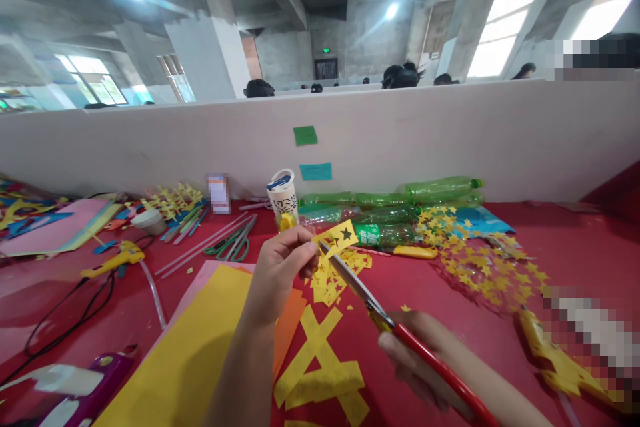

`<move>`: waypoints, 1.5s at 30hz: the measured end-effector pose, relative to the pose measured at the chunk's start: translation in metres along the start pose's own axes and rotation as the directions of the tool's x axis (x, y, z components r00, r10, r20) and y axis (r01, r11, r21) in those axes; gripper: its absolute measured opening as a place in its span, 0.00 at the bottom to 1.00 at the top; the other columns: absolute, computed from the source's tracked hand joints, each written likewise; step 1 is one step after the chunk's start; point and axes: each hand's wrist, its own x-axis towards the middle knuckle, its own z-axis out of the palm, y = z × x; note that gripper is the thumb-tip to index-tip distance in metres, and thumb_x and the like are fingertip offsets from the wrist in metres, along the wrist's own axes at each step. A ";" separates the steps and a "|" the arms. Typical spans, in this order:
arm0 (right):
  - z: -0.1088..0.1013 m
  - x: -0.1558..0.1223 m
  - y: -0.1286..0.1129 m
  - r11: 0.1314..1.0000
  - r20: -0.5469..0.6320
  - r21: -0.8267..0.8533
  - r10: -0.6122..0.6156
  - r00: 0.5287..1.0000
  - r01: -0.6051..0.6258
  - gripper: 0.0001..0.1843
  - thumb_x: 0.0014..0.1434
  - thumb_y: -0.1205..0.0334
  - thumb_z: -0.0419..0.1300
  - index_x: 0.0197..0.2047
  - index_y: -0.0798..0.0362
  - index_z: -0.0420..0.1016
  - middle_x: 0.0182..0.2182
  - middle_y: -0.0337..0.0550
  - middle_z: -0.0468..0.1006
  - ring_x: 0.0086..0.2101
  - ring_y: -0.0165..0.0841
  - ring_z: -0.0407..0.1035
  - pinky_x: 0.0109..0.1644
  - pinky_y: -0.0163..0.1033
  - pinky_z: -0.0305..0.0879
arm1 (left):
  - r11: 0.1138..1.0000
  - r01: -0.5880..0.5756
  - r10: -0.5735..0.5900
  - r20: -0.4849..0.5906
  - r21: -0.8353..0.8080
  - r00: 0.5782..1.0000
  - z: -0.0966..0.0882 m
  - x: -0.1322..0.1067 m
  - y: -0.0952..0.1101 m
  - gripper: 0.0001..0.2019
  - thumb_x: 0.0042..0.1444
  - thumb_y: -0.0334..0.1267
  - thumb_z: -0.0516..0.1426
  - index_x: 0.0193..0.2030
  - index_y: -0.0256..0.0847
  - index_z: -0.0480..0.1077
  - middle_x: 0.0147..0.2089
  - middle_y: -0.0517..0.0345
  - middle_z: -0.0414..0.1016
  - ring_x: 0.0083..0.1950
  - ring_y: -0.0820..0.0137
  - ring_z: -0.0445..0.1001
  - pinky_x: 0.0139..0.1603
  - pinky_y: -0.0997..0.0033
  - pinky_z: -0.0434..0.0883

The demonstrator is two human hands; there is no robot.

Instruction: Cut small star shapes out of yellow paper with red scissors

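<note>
Between the thumb and fingers of my left hand (pixel 287 263) is a yellow paper strip (pixel 339 235) with a star-shaped hole in it. My right hand (pixel 413 350) is closed around the red handles of a pair of scissors (pixel 367 297). Their blade tips meet the strip close to my left fingertips. Below the strip lies a heap of yellow paper scraps (pixel 327 280). Nearer to me, several long yellow strips (pixel 317 360) cross one another on the red table. A yellow sheet (pixel 185 353) rests under my left forearm.
Green plastic bottles (pixel 385 233) lie along the white partition (pixel 200 140), beside a white cup (pixel 283 197). Yellow paper stars (pixel 475 253) spread at right. Glue guns (pixel 117 259) lie on both sides; green-handled scissors (pixel 235 243) lie left of the cup.
</note>
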 end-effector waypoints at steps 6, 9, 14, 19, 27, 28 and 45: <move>0.002 0.002 0.004 0.996 -0.016 0.088 0.019 1.000 -0.018 0.33 0.50 0.24 0.47 0.24 0.50 0.54 0.10 0.25 0.54 0.11 0.20 0.50 0.14 0.27 0.44 | 0.997 0.045 -0.043 0.031 -0.068 0.999 0.008 0.000 -0.003 0.09 0.56 0.34 0.55 0.26 0.38 0.68 0.22 0.63 0.64 0.23 0.79 0.61 0.22 0.79 0.59; 0.003 0.001 0.005 0.996 -0.022 0.094 0.005 1.000 -0.003 0.33 0.50 0.25 0.48 0.24 0.49 0.53 0.10 0.25 0.53 0.11 0.20 0.50 0.14 0.27 0.42 | 0.994 0.027 -0.028 -0.013 -0.110 1.000 0.009 0.000 -0.004 0.07 0.56 0.33 0.56 0.27 0.38 0.68 0.22 0.64 0.65 0.22 0.79 0.61 0.22 0.80 0.60; 0.002 0.000 0.004 0.999 -0.054 0.049 -0.012 0.998 0.014 0.34 0.50 0.24 0.46 0.23 0.50 0.54 0.09 0.27 0.56 0.11 0.20 0.49 0.15 0.27 0.45 | 0.996 -0.019 0.013 -0.057 -0.091 0.998 0.008 0.001 -0.003 0.08 0.58 0.33 0.55 0.27 0.39 0.69 0.23 0.64 0.68 0.23 0.79 0.63 0.23 0.80 0.61; -0.003 0.003 0.014 0.991 -0.012 -0.019 -0.134 0.991 0.134 0.32 0.54 0.27 0.46 0.24 0.51 0.56 0.13 0.30 0.58 0.13 0.22 0.53 0.16 0.28 0.45 | 0.996 -0.011 0.005 -0.061 -0.093 0.998 0.007 0.002 -0.005 0.07 0.57 0.32 0.55 0.28 0.39 0.69 0.23 0.65 0.67 0.22 0.80 0.63 0.22 0.82 0.62; -0.006 0.005 0.018 0.978 0.020 -0.055 -0.199 0.980 0.200 0.31 0.58 0.30 0.45 0.25 0.51 0.56 0.15 0.32 0.61 0.15 0.23 0.55 0.16 0.28 0.46 | 0.997 -0.015 0.012 -0.032 -0.069 0.999 0.006 0.001 -0.006 0.06 0.55 0.31 0.55 0.28 0.39 0.70 0.23 0.65 0.66 0.22 0.81 0.65 0.21 0.84 0.62; -0.006 0.004 0.017 0.978 0.019 -0.057 -0.199 0.980 0.200 0.31 0.58 0.30 0.45 0.25 0.51 0.56 0.15 0.32 0.61 0.15 0.23 0.55 0.16 0.28 0.46 | 0.998 -0.013 0.011 -0.032 -0.064 0.999 0.005 0.001 -0.006 0.06 0.55 0.31 0.56 0.28 0.39 0.70 0.23 0.65 0.66 0.22 0.81 0.65 0.21 0.84 0.62; -0.002 -0.003 0.013 1.000 -0.014 0.018 -0.009 1.000 0.009 0.35 0.50 0.24 0.46 0.24 0.51 0.58 0.10 0.29 0.57 0.12 0.21 0.49 0.15 0.28 0.43 | 0.999 0.031 -0.032 -0.001 -0.040 1.000 -0.002 0.000 -0.006 0.06 0.54 0.35 0.58 0.28 0.39 0.70 0.24 0.64 0.67 0.22 0.80 0.66 0.21 0.83 0.62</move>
